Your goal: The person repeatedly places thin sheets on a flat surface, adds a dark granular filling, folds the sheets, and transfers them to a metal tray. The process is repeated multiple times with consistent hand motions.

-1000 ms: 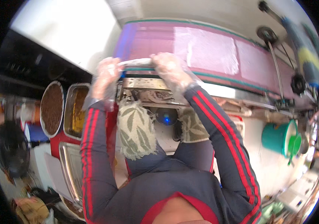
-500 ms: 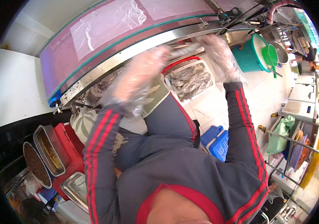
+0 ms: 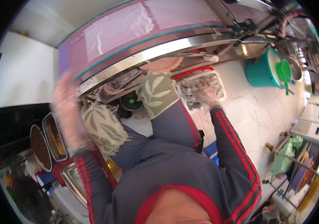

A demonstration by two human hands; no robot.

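Observation:
My right hand point(image 3: 208, 94), in a clear plastic glove, reaches into a white tub point(image 3: 223, 83) with a red handle. Its fingers are somewhat apart and rest among soft grey strips point(image 3: 189, 89) of a kind I cannot make out. My left hand point(image 3: 67, 108), likewise gloved in clear plastic, is raised at the left, by the end of a steel-edged counter point(image 3: 129, 58). Motion smears its fingers, so their state and anything in them cannot be seen.
Patterned green cloths point(image 3: 158, 93) cover my knees. At the left stand a steel pan point(image 3: 55, 136) and an oval pan point(image 3: 40, 149) of dark brown stuff. A teal bucket point(image 3: 258, 71) with a green scoop point(image 3: 284, 71) stands far right, a wire rack point(image 3: 293, 160) nearer.
My hands were together over the counter edge with a pale strip between them. Since then the left has swung left and down, and the right has gone down into the tub.

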